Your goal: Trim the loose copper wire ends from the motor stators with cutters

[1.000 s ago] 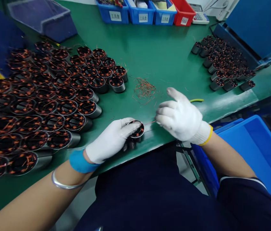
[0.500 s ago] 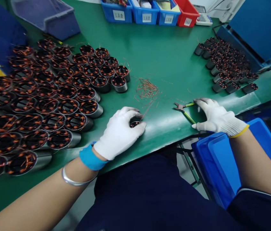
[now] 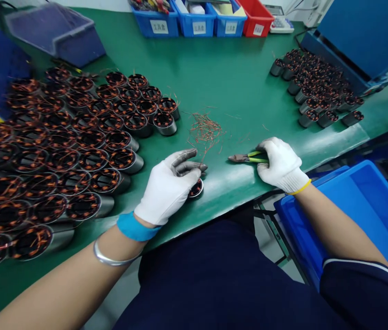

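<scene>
My left hand [image 3: 168, 185], in a white glove, is closed over a small metal stator with copper windings [image 3: 196, 189] near the front edge of the green table [image 3: 221, 78]. Only the stator's right side shows past the fingers. My right hand [image 3: 279, 164], also gloved, grips the yellow-green handles of a pair of cutters [image 3: 245, 158], whose jaws point left just above the table. A small heap of cut copper wire bits [image 3: 204, 130] lies between and behind the hands.
Many wound stators [image 3: 63, 142] cover the table's left side. A smaller group [image 3: 318, 89] sits at the back right. Blue and red bins [image 3: 197, 20] line the far edge. A blue crate [image 3: 369, 211] stands below the table at my right.
My right hand let go of the wire at the stator, moved right to the cutters lying on the table and closed on their handles. My left hand stayed on the stator.
</scene>
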The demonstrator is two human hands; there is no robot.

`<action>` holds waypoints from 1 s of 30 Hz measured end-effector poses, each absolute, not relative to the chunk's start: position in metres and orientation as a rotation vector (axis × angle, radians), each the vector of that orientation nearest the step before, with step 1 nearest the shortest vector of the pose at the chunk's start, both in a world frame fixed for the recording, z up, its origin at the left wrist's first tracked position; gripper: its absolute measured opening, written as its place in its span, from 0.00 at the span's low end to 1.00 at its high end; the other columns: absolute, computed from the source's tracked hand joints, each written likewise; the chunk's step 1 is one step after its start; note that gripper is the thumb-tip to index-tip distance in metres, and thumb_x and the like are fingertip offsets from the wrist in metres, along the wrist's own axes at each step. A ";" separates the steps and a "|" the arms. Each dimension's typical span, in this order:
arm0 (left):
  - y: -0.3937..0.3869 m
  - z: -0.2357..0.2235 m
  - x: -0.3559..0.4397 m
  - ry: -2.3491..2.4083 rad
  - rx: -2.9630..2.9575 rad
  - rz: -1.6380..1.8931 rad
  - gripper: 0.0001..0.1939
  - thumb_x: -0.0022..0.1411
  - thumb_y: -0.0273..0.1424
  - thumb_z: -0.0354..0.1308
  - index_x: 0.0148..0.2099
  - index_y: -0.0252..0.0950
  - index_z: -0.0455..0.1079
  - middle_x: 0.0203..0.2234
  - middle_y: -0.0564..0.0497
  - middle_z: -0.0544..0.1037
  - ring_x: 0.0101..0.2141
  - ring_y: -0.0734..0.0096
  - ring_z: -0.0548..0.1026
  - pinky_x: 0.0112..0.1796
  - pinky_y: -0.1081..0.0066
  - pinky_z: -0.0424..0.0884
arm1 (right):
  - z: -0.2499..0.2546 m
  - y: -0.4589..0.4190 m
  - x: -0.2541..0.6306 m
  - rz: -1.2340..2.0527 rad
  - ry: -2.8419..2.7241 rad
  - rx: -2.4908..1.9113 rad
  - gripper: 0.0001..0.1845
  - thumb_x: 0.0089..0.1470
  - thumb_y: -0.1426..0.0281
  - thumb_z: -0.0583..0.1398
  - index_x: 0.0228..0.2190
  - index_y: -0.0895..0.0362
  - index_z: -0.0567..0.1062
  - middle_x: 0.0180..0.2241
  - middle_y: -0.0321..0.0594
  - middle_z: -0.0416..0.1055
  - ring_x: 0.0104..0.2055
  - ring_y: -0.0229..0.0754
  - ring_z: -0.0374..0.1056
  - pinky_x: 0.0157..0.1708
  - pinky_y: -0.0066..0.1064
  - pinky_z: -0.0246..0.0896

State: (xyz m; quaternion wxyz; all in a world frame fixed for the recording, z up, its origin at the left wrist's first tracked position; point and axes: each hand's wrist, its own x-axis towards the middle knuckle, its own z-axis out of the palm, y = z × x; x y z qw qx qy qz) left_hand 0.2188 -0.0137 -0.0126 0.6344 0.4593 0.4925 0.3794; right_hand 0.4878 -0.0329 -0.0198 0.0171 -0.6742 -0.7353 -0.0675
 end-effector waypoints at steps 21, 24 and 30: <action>-0.008 -0.015 0.215 1.097 0.939 0.891 0.34 0.46 0.30 0.68 0.57 0.29 0.65 0.37 0.45 0.81 0.37 0.61 0.80 0.48 0.58 0.72 | 0.040 -0.023 0.420 -0.109 -2.830 -1.956 0.23 0.60 0.66 0.49 0.55 0.58 0.65 0.43 0.53 0.68 0.40 0.54 0.67 0.39 0.40 0.51; -0.008 -0.014 0.214 1.111 0.941 0.895 0.35 0.46 0.30 0.68 0.56 0.29 0.65 0.37 0.45 0.81 0.38 0.61 0.80 0.48 0.57 0.72 | 0.043 -0.024 0.417 -0.126 -2.836 -1.967 0.23 0.60 0.66 0.49 0.55 0.59 0.65 0.43 0.54 0.68 0.41 0.55 0.66 0.41 0.41 0.51; -0.008 -0.013 0.214 1.105 0.915 0.902 0.34 0.46 0.29 0.68 0.56 0.29 0.65 0.36 0.46 0.81 0.37 0.61 0.80 0.49 0.58 0.73 | 0.051 -0.028 0.409 -0.204 -2.762 -2.072 0.22 0.59 0.66 0.51 0.53 0.59 0.68 0.42 0.52 0.68 0.40 0.53 0.66 0.41 0.42 0.51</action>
